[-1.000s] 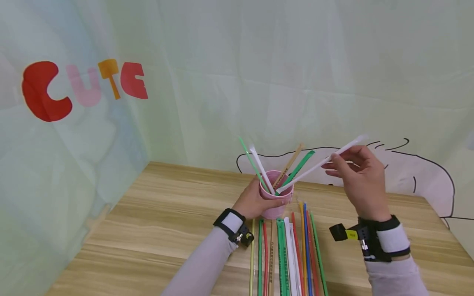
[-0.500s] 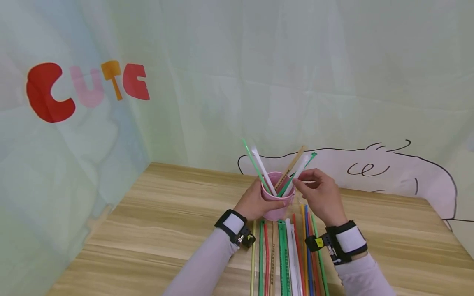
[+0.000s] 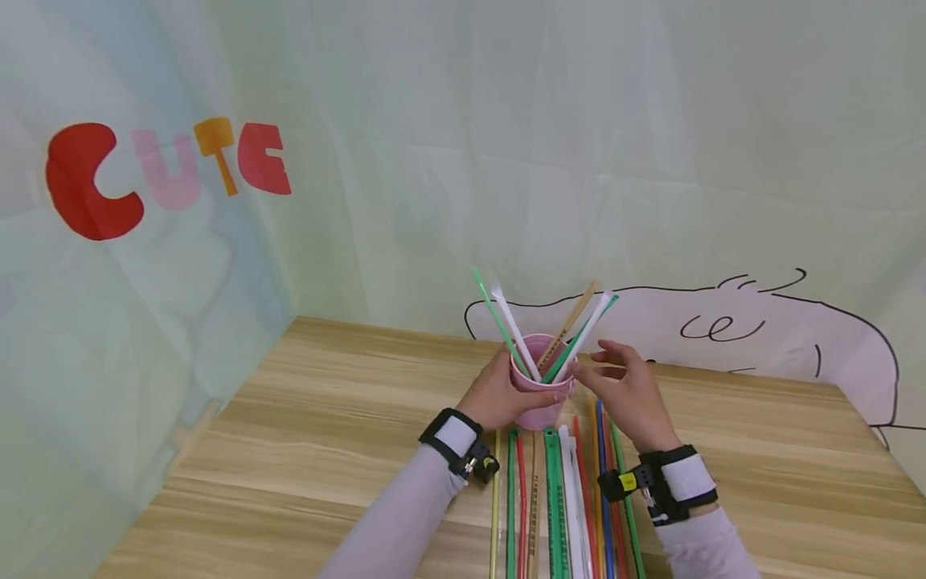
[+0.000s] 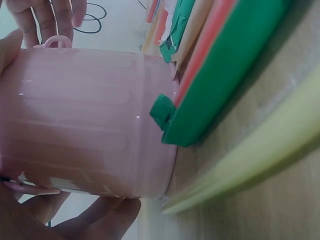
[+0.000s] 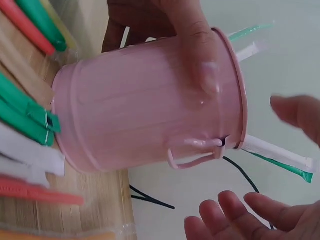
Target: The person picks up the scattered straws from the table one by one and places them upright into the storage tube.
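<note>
A small pink bucket (image 3: pixel 538 416) with little side handles stands on the table, and my left hand (image 3: pixel 495 396) grips its side, thumb across the front near the rim. Leaning out of it are a thin light-green straw (image 3: pixel 492 310), a white-wrapped straw (image 3: pixel 512 326), a brown-wrapped straw (image 3: pixel 579 305), a green-wrapped straw (image 3: pixel 613 302) and a second white-wrapped straw (image 3: pixel 592 322). My right hand (image 3: pixel 631 396) is just right of the rim. In the right wrist view its fingers (image 5: pixel 235 215) and thumb are spread apart around the second white straw, holding nothing.
In front of the bucket lies a row of straws, among them yellow (image 3: pixel 495 515), green-wrapped (image 3: pixel 554 503), white (image 3: pixel 571 498), red (image 3: pixel 583 490) and blue (image 3: pixel 606 515). A printed cloth backdrop (image 3: pixel 579 161) rises behind the wooden table (image 3: pixel 347 402).
My right hand has moved left to the bucket, put the white-wrapped straw in and let it go. My left hand has stayed on the bucket.
</note>
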Tool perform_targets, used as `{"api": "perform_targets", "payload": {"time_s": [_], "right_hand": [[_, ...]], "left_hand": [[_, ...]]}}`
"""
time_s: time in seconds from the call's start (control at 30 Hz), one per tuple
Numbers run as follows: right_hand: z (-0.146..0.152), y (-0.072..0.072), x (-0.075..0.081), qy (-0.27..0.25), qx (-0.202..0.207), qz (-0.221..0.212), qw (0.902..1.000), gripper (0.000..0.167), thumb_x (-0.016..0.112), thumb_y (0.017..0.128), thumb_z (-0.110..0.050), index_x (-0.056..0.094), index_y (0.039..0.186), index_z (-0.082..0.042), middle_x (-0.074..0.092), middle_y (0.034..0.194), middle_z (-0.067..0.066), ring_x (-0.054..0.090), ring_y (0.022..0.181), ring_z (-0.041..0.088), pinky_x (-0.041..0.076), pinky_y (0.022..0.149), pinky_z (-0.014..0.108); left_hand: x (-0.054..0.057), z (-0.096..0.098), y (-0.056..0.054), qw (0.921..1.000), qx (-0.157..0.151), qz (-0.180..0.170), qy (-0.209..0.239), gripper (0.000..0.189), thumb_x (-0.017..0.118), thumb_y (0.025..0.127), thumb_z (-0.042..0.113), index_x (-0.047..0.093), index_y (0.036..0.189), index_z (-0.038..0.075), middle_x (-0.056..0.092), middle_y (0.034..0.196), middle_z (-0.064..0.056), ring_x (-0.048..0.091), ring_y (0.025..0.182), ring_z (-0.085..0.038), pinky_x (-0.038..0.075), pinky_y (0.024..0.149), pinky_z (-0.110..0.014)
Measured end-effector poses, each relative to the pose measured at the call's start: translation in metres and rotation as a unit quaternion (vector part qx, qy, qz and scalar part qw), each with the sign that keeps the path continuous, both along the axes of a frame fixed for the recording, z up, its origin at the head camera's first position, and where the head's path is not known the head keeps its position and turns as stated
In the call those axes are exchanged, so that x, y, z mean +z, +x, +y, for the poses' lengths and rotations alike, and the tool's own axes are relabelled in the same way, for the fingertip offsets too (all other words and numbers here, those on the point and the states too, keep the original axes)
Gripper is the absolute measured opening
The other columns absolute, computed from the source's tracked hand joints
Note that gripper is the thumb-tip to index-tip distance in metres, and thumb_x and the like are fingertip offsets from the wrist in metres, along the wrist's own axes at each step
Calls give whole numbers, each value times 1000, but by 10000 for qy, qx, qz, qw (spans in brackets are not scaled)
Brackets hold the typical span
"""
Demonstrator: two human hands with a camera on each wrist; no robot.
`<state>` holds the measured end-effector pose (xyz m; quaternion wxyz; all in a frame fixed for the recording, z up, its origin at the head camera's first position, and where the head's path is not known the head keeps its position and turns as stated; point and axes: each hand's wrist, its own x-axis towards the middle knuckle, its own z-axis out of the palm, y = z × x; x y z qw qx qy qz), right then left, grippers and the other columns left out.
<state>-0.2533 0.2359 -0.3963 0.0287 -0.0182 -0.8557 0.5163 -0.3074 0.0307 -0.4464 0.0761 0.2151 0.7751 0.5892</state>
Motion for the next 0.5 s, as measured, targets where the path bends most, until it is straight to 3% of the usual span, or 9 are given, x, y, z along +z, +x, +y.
{"api": "perform_targets", "payload": {"time_s": [0.2, 0.5], "right_hand": [[-10, -6, -8, -171, 617, 19, 9979, 100, 80, 91, -39, 19, 164, -7, 40, 158, 22, 40, 146, 42, 43, 113, 63], [-24, -14, -24, -424, 942, 404, 9938, 97, 87, 84, -28, 27, 158, -10, 45, 152, 18, 46, 141, 36, 43, 115, 60]], "left_hand": [[-3, -1, -2, 10000, 17, -6, -60, 83, 90, 82, 30, 42, 151, 32, 58, 146, 4, 57, 135, -18, 46, 116, -47], [1, -2, -3, 9998, -160, 118, -49, 82, 89, 82, 19, 45, 151, 30, 58, 146, 5, 55, 137, -16, 44, 117, -42]]}}
